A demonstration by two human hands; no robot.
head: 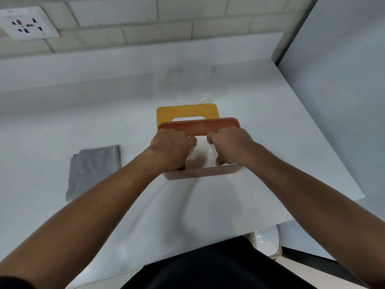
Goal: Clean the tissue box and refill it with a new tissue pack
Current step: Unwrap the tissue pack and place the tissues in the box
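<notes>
The box (200, 173) sits on the table (62, 105) directly under both hands, open at the top, with the white tissues (201, 150) lying in it between the two hands. The left hand (170, 149) and right hand (229, 147) each reach down into the box with fingers curled over the far edge of the tissues and thumbs at the near side, so both appear to be grasping the stack while seating it.

The main risk, as I judge it, is the stack going in crooked. If one hand pushes lower than the other, the sheets could buckle or bunch against a wall, and the top sheet would then be hard to feed through the lid's slot. Squeezing hard could crumple the upper sheets. Pulling the hands out quickly could drag tissues back up, or shift the light box across the smooth table.

Just beyond the hands, touching or nearly touching the box's far wall, lies the yellow lid (187, 111) with its slot. Further beyond it is a clear wrapper (183, 86), which may slide when the lid is picked up. A folded grey cloth (93, 167) lies well to the left of the left hand, out of the way. A socket (27, 24) is on the wall far beyond the left hand. Nothing blocks the reach to the lid.
</notes>
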